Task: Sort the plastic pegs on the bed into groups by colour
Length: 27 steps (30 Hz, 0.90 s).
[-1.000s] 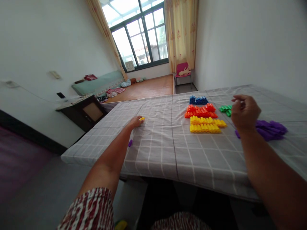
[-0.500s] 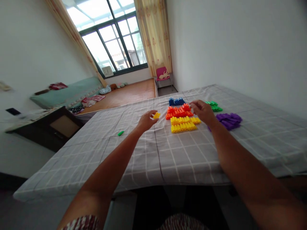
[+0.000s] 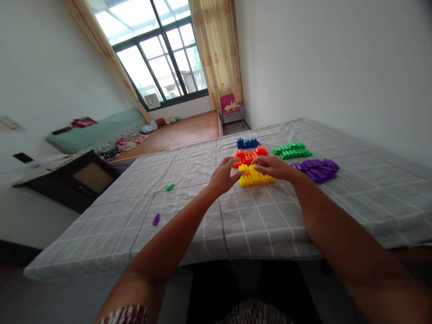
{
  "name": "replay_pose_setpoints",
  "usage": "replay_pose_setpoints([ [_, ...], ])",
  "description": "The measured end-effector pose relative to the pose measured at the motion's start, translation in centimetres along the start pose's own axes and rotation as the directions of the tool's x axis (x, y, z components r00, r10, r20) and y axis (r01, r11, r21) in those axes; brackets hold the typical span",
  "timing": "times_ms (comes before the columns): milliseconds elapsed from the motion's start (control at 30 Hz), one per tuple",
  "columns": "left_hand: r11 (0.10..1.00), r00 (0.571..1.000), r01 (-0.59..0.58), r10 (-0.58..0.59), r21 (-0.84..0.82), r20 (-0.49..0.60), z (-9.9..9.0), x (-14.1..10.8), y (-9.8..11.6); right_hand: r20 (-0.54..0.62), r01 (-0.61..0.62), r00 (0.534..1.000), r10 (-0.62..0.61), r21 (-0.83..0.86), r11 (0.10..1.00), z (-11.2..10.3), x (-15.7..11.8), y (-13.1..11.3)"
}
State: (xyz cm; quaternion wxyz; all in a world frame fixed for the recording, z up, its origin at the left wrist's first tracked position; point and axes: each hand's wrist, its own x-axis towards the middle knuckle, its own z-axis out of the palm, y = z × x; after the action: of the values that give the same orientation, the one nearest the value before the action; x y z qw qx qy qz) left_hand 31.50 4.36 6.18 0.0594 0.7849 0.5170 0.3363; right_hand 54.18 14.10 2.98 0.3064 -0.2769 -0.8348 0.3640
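Small ridged yellow plastic blocks [image 3: 257,180] lie in rows on the checked cloth. My left hand [image 3: 224,176] is at the left end of the upper yellow row, thumb and fingers curved around that end. At its right end is my right hand [image 3: 274,167], fingertips bent down onto the yellow blocks. Both hands partly cover this row, so the exact contact of the fingertips is hard to see. Just behind are orange-red blocks [image 3: 248,156], close to the fingers of both hands. Purple blocks [image 3: 317,170] and green blocks [image 3: 292,150] lie right of my right hand.
Blue blocks [image 3: 248,143] lie farthest back. A single green block [image 3: 169,187] and a single purple block [image 3: 156,219] rest on the left of the cloth-covered table [image 3: 195,225]. Beyond are a dark cabinet [image 3: 72,184], a bed [image 3: 192,128] and a pink chair [image 3: 228,103].
My left hand has moved right with a yellow block to the yellow row. My right hand has come down and left onto the row's right end, uncovering more green blocks.
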Motion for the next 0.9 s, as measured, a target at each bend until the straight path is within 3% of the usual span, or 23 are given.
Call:
replay_pose_setpoints([
  [133,0.988,0.988,0.153,-0.153,0.016,0.0,-3.8,-4.7,-3.3,-0.001,0.03,1.0,-0.031,-0.222,0.975,0.7,0.2,0.5],
  [267,0.954,0.954,0.3,-0.299,0.026,-0.033,-7.7,-10.6,-6.5,-0.005,0.046,0.999,-0.05,-0.34,0.939,0.9,0.1,0.8],
  [433,0.867,0.862,0.49,-0.466,0.089,-0.2,-13.2,-17.9,-9.8,0.008,0.061,0.998,-0.065,-0.479,0.876,0.8,0.0,1.0],
  [567,0.748,0.756,0.642,-0.582,0.166,-0.3,-16.9,-22.5,-11.2,-0.201,-0.035,0.976,-0.079,-0.51,0.859,0.6,0.1,0.8],
  [633,0.694,0.722,0.689,-0.631,0.208,-0.284,-17.8,-24.1,-11.3,-0.348,-0.129,0.936,-0.06,-0.496,0.859,0.4,0.1,0.6],
  [733,0.67,0.717,0.695,-0.674,0.261,-0.177,-17.6,-25.1,-11.1,-0.486,-0.192,0.871,-0.067,-0.463,0.865,0.2,0.0,0.4],
  [900,0.693,0.734,0.66,-0.678,0.29,-0.052,-16.0,-24.0,-10.8,-0.505,-0.15,0.851,-0.142,-0.493,0.857,0.4,-0.3,0.6],
])
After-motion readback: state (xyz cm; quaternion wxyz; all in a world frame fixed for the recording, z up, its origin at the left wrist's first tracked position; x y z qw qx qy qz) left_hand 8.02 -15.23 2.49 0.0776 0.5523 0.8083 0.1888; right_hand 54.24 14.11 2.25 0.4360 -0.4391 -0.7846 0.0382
